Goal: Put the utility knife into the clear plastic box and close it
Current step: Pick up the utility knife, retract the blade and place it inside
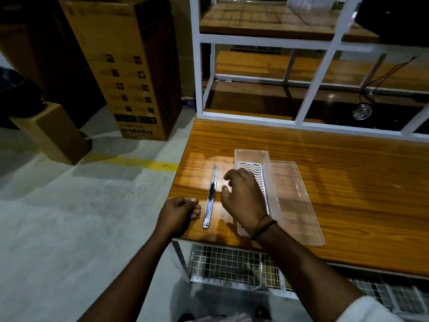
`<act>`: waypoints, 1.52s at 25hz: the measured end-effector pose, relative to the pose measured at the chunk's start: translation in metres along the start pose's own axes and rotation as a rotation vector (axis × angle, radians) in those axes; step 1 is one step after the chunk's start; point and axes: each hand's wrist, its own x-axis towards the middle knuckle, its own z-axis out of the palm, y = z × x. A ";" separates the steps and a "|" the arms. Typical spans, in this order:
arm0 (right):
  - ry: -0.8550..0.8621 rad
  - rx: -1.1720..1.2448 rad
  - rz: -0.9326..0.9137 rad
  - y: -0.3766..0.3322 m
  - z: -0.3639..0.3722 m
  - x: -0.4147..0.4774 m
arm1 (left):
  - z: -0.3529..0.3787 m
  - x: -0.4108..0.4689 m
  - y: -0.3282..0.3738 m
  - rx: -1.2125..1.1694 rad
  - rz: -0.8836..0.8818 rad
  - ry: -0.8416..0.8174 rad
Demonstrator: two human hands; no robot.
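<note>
A long silver utility knife (210, 198) with a black slider lies flat on the wooden table (348, 194), near its left edge. Right of it stands the clear plastic box (251, 156), open, with a white ribbed insert (253, 169) inside. Its clear lid (294, 201) lies beside it on the right. My right hand (243, 201) hovers between knife and box, fingers curled and apart, holding nothing. My left hand (177, 212) rests at the table's left front corner, fingers curled in, just left of the knife's near end.
A white metal shelf frame (308, 89) with wooden boards stands at the table's back edge. Cardboard boxes (130, 73) stand on the concrete floor to the left. A wire mesh rack (232, 266) sits under the table front.
</note>
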 end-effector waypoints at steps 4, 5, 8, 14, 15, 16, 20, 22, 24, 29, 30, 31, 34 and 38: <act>-0.172 -0.063 0.023 -0.024 0.031 0.016 | -0.004 0.005 0.007 -0.109 -0.075 -0.009; -0.223 -0.091 0.069 -0.027 0.037 0.021 | -0.003 0.004 0.008 -0.106 -0.077 -0.006; -0.322 -0.140 0.209 -0.031 0.052 0.035 | -0.003 0.005 0.007 -0.095 -0.078 0.017; -0.300 -0.138 0.344 -0.030 0.065 0.048 | -0.006 0.006 0.003 -0.071 -0.048 -0.012; -0.298 -0.131 0.361 -0.031 0.066 0.050 | -0.006 0.006 0.003 -0.061 -0.041 -0.017; -0.295 -0.120 0.380 -0.032 0.066 0.051 | -0.007 0.005 0.003 -0.054 -0.035 -0.023; -0.289 -0.090 0.434 -0.040 0.066 0.053 | -0.008 0.005 0.004 -0.041 -0.022 -0.024; -0.292 -0.089 0.448 -0.040 0.068 0.052 | -0.006 0.000 0.005 0.010 0.003 0.000; -0.285 -0.090 0.460 -0.039 0.070 0.051 | -0.004 -0.004 0.005 0.146 0.059 0.032; -0.266 -0.126 0.476 -0.042 0.071 0.052 | 0.002 -0.010 0.014 0.463 0.144 0.005; -0.263 -0.117 0.488 -0.042 0.071 0.053 | 0.004 -0.012 0.016 0.491 0.158 0.000; -0.257 -0.108 0.497 -0.042 0.071 0.053 | 0.006 -0.014 0.018 0.516 0.182 -0.005; -0.249 -0.062 0.514 -0.042 0.072 0.053 | 0.009 -0.017 0.020 0.543 0.219 -0.025; -0.215 0.061 0.538 -0.040 0.075 0.054 | 0.010 -0.018 0.019 0.533 0.198 -0.031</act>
